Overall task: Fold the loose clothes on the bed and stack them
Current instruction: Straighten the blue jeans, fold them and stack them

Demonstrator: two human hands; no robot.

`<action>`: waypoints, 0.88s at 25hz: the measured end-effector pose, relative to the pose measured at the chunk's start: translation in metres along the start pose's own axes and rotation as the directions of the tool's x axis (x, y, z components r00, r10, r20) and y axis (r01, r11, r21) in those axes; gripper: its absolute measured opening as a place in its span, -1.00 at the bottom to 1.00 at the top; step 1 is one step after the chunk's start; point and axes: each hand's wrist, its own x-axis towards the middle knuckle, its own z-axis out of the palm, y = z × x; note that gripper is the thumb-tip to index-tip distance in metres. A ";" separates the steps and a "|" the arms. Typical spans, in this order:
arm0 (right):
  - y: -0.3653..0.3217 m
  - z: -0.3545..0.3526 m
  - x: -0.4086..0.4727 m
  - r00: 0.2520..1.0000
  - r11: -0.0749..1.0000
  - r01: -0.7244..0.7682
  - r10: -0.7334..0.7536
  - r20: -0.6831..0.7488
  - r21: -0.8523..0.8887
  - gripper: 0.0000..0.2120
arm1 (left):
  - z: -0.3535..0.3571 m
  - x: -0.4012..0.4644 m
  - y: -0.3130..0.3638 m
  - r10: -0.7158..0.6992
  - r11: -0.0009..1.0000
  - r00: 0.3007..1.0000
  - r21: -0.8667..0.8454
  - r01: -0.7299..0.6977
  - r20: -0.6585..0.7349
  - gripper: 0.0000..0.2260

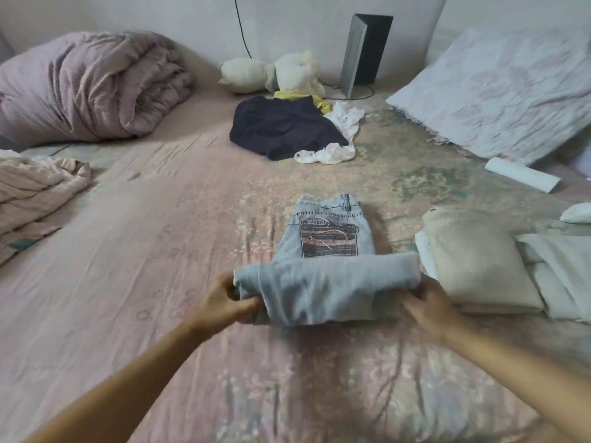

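Note:
Light blue jeans [329, 238] lie on the bed [144, 251] in front of me, waistband away from me, patterned back pocket facing up. Their lower part is folded up into a thick roll. My left hand [224, 298] grips the roll's left end and my right hand [428, 305] grips its right end. To the right lies a stack of folded pale clothes [473, 260], a beige piece on top. Farther back sits a loose heap: a dark navy garment [281, 129], a white garment [339, 139] and a yellow one [303, 95].
A rolled pink duvet [89, 87] lies at the back left, a crumpled pink blanket [35, 187] at the left edge. A white pillow [499, 91] leans at the right, a white roll [521, 178] below it. A soft toy [275, 71], a grey folder [364, 52] and a cable stand by the wall.

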 end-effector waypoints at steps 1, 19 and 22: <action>-0.012 0.000 0.027 0.989 0.991 -0.032 0.051 -0.137 0.131 -0.90 | -0.003 0.030 0.008 -0.163 0.981 0.973 -0.133 0.142 -0.161 -0.72; 0.052 0.038 0.159 0.846 0.875 -0.465 0.394 -0.358 -0.136 -0.64 | 0.063 0.147 -0.060 -0.592 0.773 0.667 -0.084 0.629 -0.452 -0.78; 0.047 0.034 0.161 0.870 0.881 -0.443 0.378 -0.317 -0.164 -0.65 | 0.058 0.143 -0.061 -0.362 0.828 0.660 0.099 0.552 -0.658 -0.75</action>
